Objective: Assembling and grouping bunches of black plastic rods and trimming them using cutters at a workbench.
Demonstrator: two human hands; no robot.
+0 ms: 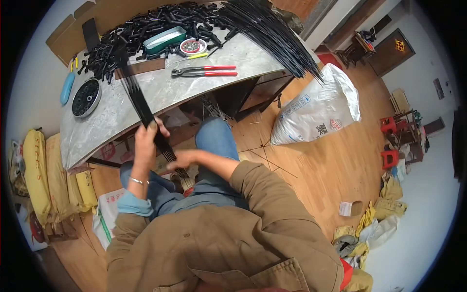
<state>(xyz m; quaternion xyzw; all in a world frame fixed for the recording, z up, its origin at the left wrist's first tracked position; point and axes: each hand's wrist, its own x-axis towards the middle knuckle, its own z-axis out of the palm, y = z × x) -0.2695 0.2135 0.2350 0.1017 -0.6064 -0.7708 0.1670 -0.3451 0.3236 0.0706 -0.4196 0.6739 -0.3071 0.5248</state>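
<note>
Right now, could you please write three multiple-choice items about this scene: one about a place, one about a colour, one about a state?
1. Where do the pliers lie?
A. on the grey table
B. on the floor
C. in the white sack

2. What colour are the pliers' handles?
A. blue
B. red
C. green

3. How is the bundle of thin black rods held?
A. by no hand
B. by the right hand only
C. by both hands, left hand higher

Answers: 1 A, they rest on the tabletop; 2 B, both handles look red; 3 C, both hands close around it.
</note>
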